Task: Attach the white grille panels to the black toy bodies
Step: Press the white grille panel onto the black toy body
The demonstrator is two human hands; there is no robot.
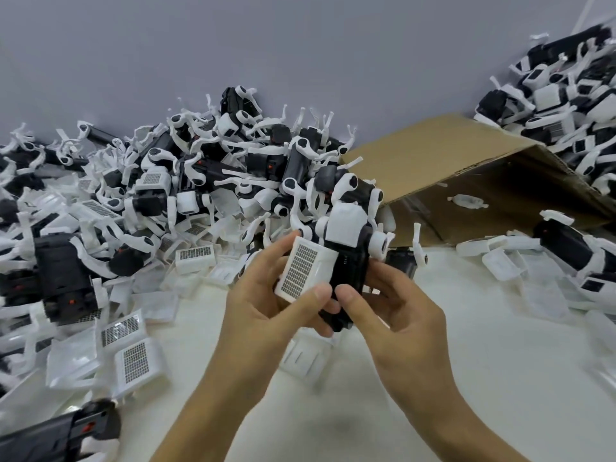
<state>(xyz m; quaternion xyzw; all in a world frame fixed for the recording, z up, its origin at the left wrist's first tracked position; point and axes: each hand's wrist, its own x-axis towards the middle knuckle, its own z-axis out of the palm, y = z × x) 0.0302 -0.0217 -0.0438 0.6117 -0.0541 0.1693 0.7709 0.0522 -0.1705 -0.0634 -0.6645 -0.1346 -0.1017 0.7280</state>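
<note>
both hands are raised just above the desk (450, 328), near the middle of the view. the left hand (263, 311) pinches a white grille panel (301, 271) with its thumb low on the front face and its fingers behind, mesh side toward the camera. the right hand (396, 315) grips a black toy body (348, 278) from the right, thumb on its lower front edge, fingers curled around the back. the panel's right edge is touching or just beside the body's left side; it does not look seated yet. judgement: panel is thin moulded plastic, light and stiff but with some flex, so hold it by the solid rim and keep pressure off the mesh. the body looks heavier and rigid, smooth enough to slip; grip the black block itself, not the thin white legs at its top, which look easy to bend or snap. more panels lie loose on the desk to the left (136, 361), and a heap of toys (206, 168) sits behind, beside a tipped cardboard box (443, 151).
</note>
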